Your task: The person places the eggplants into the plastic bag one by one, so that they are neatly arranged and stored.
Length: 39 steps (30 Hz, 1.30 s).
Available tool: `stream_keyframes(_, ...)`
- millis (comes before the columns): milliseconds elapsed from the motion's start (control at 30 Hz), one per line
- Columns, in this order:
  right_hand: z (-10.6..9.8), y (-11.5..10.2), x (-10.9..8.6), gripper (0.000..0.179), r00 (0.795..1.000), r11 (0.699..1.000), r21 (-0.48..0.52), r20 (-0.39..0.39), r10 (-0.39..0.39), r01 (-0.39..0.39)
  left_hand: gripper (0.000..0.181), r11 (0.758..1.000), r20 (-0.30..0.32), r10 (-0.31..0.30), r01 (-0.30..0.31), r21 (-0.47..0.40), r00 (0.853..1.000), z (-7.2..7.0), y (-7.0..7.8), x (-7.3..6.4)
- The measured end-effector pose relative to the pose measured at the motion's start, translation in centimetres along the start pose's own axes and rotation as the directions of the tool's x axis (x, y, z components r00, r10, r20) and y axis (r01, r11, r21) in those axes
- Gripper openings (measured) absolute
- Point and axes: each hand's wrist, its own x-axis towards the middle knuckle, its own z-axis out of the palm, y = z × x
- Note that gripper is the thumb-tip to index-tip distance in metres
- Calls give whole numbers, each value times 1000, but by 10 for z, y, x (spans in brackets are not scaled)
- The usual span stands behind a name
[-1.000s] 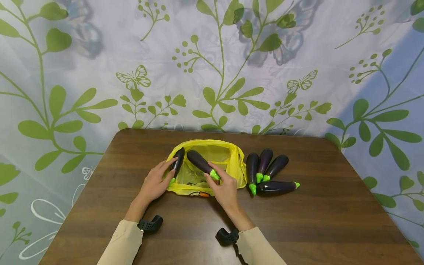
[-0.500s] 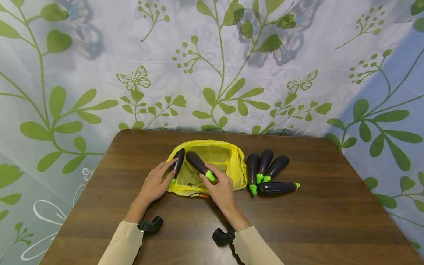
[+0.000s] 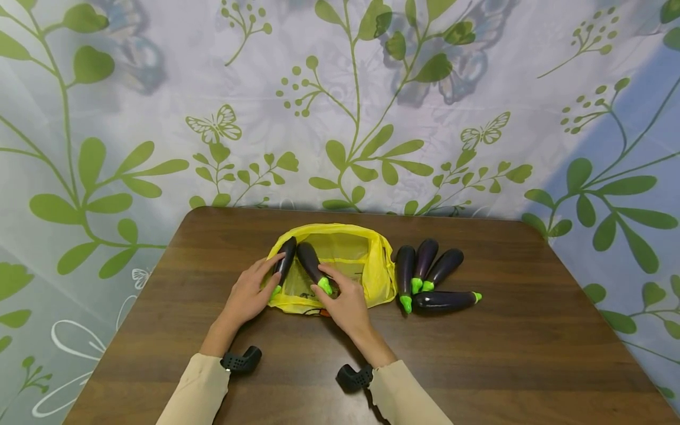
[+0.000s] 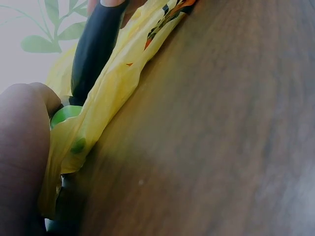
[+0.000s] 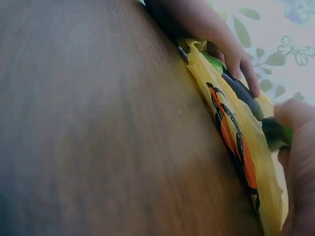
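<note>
A yellow plastic bag [image 3: 381,277] lies open on the table, with two eggplants inside. My left hand [image 3: 248,295] reaches over the bag's left rim, and its extended fingers and thumb rest on the left eggplant [image 3: 288,247]. In the left wrist view that eggplant's green cap [image 4: 65,114] shows beside the hand. My right hand [image 3: 347,302] pinches the second eggplant [image 3: 309,260] by its green stem end, between thumb and fingers. This eggplant slants, its dark end toward the back of the bag. Its underside is hidden, so I cannot tell whether it touches the bottom.
Several more eggplants lie right of the bag: three fanned out, such as the leftmost one [image 3: 405,268], and one lying crosswise [image 3: 445,301] in front. The brown wooden table [image 3: 504,354] ends at a leaf-patterned cloth backdrop [image 3: 340,118].
My right hand has moved left with its eggplant, whose stem end swings toward the left eggplant and whose slant is steeper. The left hand stays in place.
</note>
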Motion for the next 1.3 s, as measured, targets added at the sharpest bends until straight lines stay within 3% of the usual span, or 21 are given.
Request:
stream_keyframes(167, 1, 1, 0, 46, 995, 999, 27, 99, -21, 19, 49, 1000, -3, -3, 3, -1, 1000, 0, 0, 1)
stream_keyframes(333, 2, 2, -1, 53, 983, 1000, -8, 183, -9, 11, 50, 1000, -5, 2, -2, 11, 1000, 0, -1, 1)
stream_keyframes(667, 4, 2, 0, 55, 960, 1000, -10, 279, -7, 10, 49, 1000, -12, 9, -9, 10, 1000, 1, -3, 0)
stream_keyframes(900, 3, -1, -1, 52, 928, 992, -110, 373, -11, 56, 49, 1000, -20, 21, -21, 0, 1000, 1, -3, 0)
stream_keyframes(1300, 6, -7, 0, 54, 891, 945, -302, 454, 29, 123, 49, 1000, -14, 20, -20, 3, 1000, 0, 0, 1)
